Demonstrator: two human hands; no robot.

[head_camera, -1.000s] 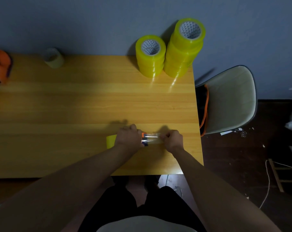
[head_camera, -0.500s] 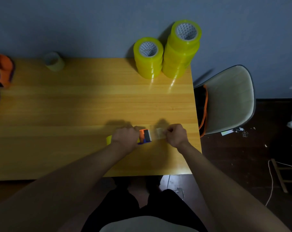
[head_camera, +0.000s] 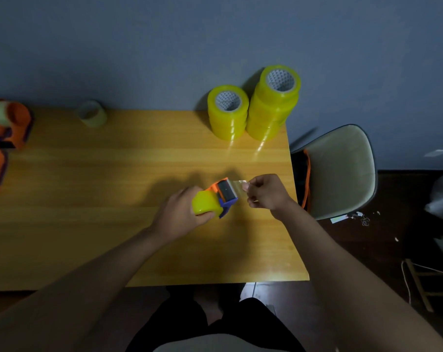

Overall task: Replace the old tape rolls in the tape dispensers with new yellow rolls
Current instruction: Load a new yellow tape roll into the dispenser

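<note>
- Dispenser (head_camera: 219,199) sat a bit in from the bench's (head_camera: 113,174) right edge, roughly midway front to back, with a yellow roll (head_camera: 205,203) already loaded in it.
- Left hand (head_camera: 179,217) had its grip wrapped round the roll end of the dispenser; right hand (head_camera: 267,193) had its grip pinched on the clear tape tail (head_camera: 238,185) pulled out past the blade end.
- Biggest risk, I reckoned: that tail was short and taut, so a crooked pull could've folded it onto itself or stuck it to the fingers.
- Pull too hard and the roll might've popped loose, or the dispenser twisted out of the left hand.
- Blade sat right by the right fingertips, so a slip could've nicked them.
- Spare yellow rolls (head_camera: 250,110) were stacked at the far right corner, near the edge; a bump could've knocked them off.
- More orange dispensers (head_camera: 9,125) waited at the far left edge, beside a pale old roll (head_camera: 92,114).
</note>
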